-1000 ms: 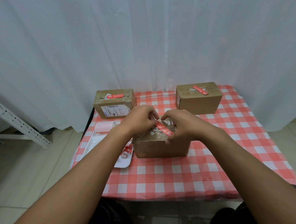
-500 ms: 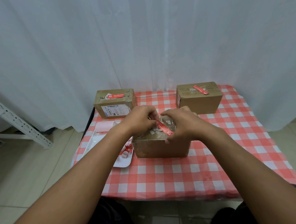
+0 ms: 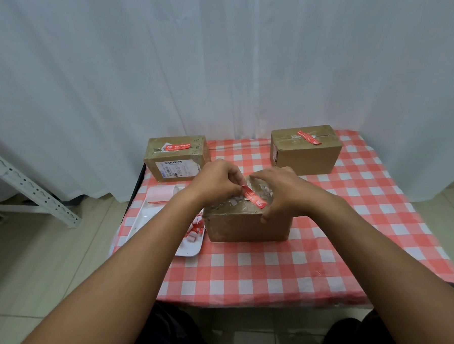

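A brown cardboard box (image 3: pixel 246 226) wrapped in clear tape stands in the middle of the red-checked table (image 3: pixel 281 274). A red sticker strip (image 3: pixel 253 197) lies diagonally across its top. My left hand (image 3: pixel 217 180) pinches the strip's upper left end between thumb and fingers. My right hand (image 3: pixel 280 191) rests over the box's right side, fingers at the far edge and thumb curled down on the front top edge, holding the box.
Two more taped boxes with red stickers stand at the back, one at the left (image 3: pixel 176 157) and one at the right (image 3: pixel 306 149). A white tray (image 3: pixel 190 248) with red-and-white scraps and a pink paper (image 3: pixel 160 193) lies left of the box. A white curtain hangs behind.
My left fingers have closed onto the strip's end, which now looks slightly lifted. My right hand has shifted a little along the box top.
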